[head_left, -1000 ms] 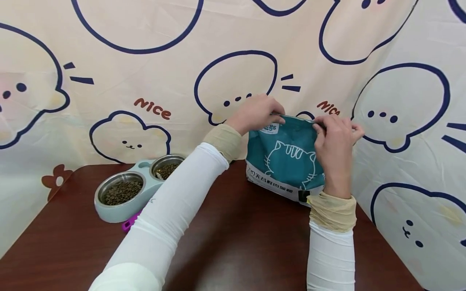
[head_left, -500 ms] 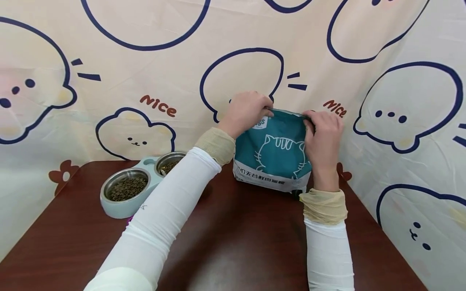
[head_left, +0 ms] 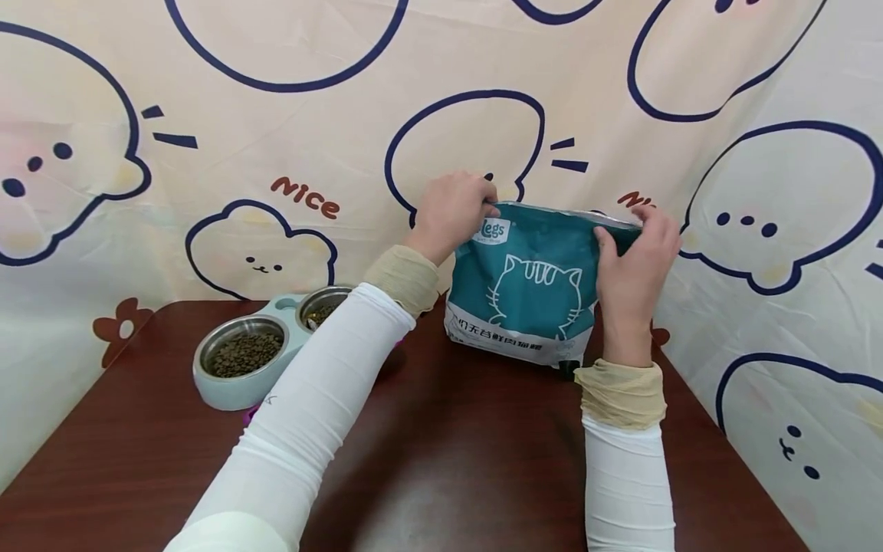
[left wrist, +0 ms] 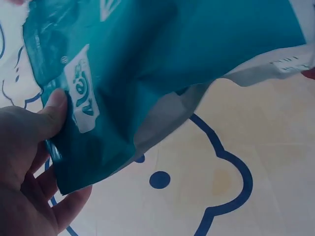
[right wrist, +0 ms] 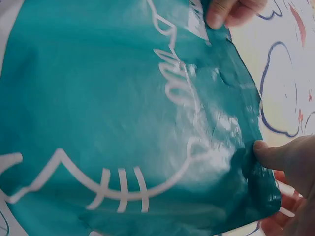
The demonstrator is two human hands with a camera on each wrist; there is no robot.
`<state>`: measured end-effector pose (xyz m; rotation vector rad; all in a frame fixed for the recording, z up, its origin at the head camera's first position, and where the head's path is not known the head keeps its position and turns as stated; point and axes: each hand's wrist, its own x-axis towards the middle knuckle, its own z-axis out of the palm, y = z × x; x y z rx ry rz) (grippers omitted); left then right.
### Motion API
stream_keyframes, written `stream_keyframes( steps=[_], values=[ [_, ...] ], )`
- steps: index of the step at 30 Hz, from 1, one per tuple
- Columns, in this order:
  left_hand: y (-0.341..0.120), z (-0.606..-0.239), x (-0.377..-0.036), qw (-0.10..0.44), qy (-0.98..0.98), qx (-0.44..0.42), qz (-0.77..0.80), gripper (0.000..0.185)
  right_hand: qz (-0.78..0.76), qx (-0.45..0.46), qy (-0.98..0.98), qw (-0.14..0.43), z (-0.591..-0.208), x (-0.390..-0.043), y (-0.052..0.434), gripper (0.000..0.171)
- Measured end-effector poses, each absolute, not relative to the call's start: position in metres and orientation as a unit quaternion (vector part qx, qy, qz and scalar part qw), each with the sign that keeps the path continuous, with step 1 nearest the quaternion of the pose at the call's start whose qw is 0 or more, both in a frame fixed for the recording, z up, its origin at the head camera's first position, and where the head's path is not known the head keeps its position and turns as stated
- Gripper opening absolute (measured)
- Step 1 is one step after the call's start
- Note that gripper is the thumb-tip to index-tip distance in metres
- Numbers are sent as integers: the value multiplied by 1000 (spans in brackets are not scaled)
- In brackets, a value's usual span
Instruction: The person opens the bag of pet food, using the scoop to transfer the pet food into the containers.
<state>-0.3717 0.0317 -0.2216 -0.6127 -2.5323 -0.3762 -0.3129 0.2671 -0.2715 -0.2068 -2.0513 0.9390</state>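
- Left hand [head_left: 450, 213] is pinching the teal bag [head_left: 531, 284]'s top left corner.
- Right hand [head_left: 635, 257] is gripping the top right corner, the seam apparently gaping.
- Bag is standing on the desk [head_left: 455, 452].

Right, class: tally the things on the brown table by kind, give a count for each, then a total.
Teal cat food bag: 1
Double-bowl feeder: 1
Steel bowls holding kibble in the feeder: 2
Purple item, mostly hidden under the sleeve: 1
Total: 5
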Motion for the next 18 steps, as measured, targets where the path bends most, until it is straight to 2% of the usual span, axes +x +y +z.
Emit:
stream_keyframes(
  steps=[4,8,12,16,18],
  values=[
    [33,-227,-372,274,-929,-207,-134,25,456,-158,-805,346,-273,-319,275,70],
    [33,-228,-371,278,-931,-186,-145,25,489,-169,-789,333,-278,-327,281,58],
    [30,-231,-370,291,-933,-142,-157,25,502,-136,-786,335,-285,-336,282,50],
    [21,-235,-375,317,-927,-112,-168,25,488,-72,-821,287,-294,-345,282,62],
    [12,-236,-377,314,-920,-114,-204,25,477,-43,-836,267,-297,-349,283,67]
  ],
)
